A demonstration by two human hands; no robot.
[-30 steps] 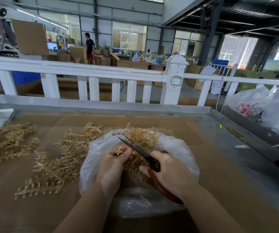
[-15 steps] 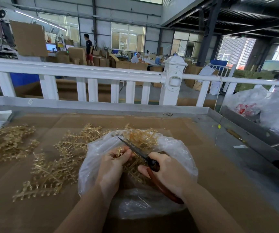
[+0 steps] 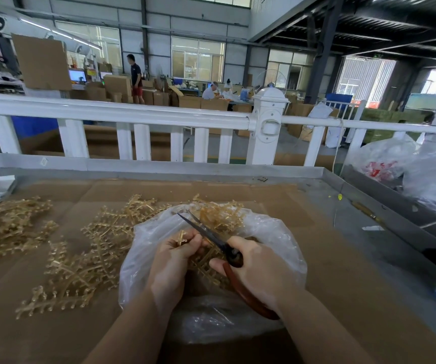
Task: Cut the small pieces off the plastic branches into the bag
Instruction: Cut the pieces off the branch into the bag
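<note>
Cardboard covers the tabletop (image 3: 316, 258). Over the bag (image 3: 277, 237), left hand (image 3: 171, 266) fingers pinch a branch (image 3: 181, 236), largely hidden; right hand (image 3: 261, 271) grips scissors (image 3: 209, 233), handles mostly covered.

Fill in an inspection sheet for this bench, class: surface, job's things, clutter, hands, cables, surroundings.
Surface: cardboard lining a metal-rimmed bench.
Job's things: clear bag open under both hands; gold branches heaped left of it; more branches in the bag's mouth.
Clutter: filled plastic bags at the right.
Hands: left hand pinches a branch piece over the bag; right hand grips scissors, blades slightly apart, pointing away.
Cables: thin cord hanging from the fence.
Surroundings: white fence; beyond it cartons and workers.
</note>
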